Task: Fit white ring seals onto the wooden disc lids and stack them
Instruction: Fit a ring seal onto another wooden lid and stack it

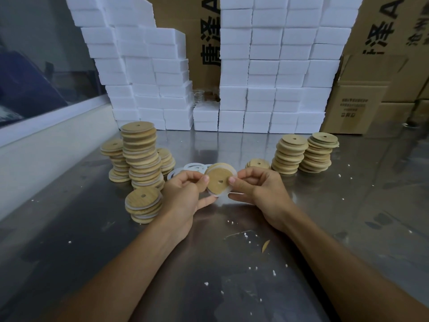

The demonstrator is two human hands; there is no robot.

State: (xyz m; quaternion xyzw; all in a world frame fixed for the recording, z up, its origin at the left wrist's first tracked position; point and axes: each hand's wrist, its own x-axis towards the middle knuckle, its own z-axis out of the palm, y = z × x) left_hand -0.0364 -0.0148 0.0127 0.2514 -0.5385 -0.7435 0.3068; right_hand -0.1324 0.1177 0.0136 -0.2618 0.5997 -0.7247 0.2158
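Observation:
I hold a wooden disc lid (218, 180) with a small centre hole up over the steel table. A white ring seal (228, 190) runs round its lower and right rim. My left hand (185, 194) pinches the lid's left edge, and my right hand (257, 187) pinches its right edge. Loose white ring seals (185, 169) lie on the table just behind my hands. At my left stands a short stack of lids with white seals (143, 204), with taller stacks (141, 156) behind it. Two stacks of bare wooden lids (304, 154) stand to the right.
White foam blocks (267, 94) are piled in walls along the back, with cardboard boxes (362, 105) behind and at the right. A low pile of lids (258, 163) lies by my right hand. A wood chip (265, 246) and white crumbs dot the steel table (209, 263).

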